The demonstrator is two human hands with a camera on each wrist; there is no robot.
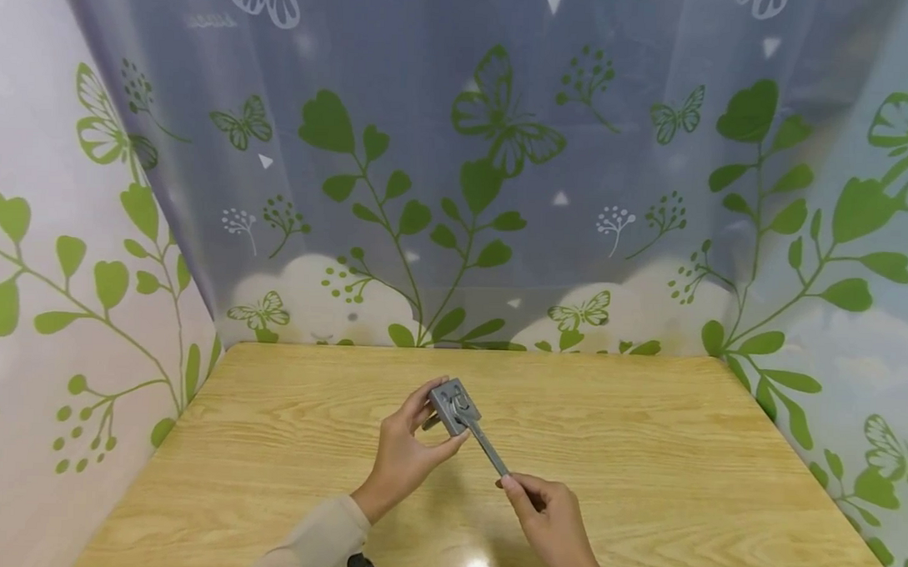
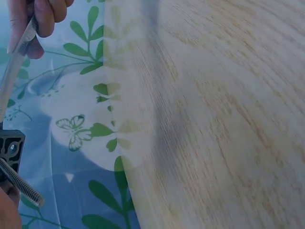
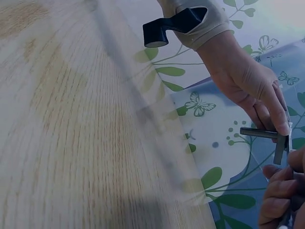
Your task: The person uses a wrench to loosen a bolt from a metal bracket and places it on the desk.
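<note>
In the head view, my left hand (image 1: 406,453) holds a small square grey metal block (image 1: 444,397) by its edges, thumb at the lower edge and fingers at the upper left. Out of the block's back sticks a threaded bolt (image 2: 24,183), plain in both wrist views. A slim grey wrench (image 1: 491,452) has its head over the round fitting on the block's front face. My right hand (image 1: 554,521) pinches the far end of the handle between thumb and fingers. Block and wrench are held up above the wooden table.
The wood-grain table (image 1: 306,428) spreads beneath both hands. Hanging sheets printed with green leaves and butterflies (image 1: 501,235) enclose it at the back and both sides. A black strap (image 3: 178,26) circles the left sleeve at the wrist.
</note>
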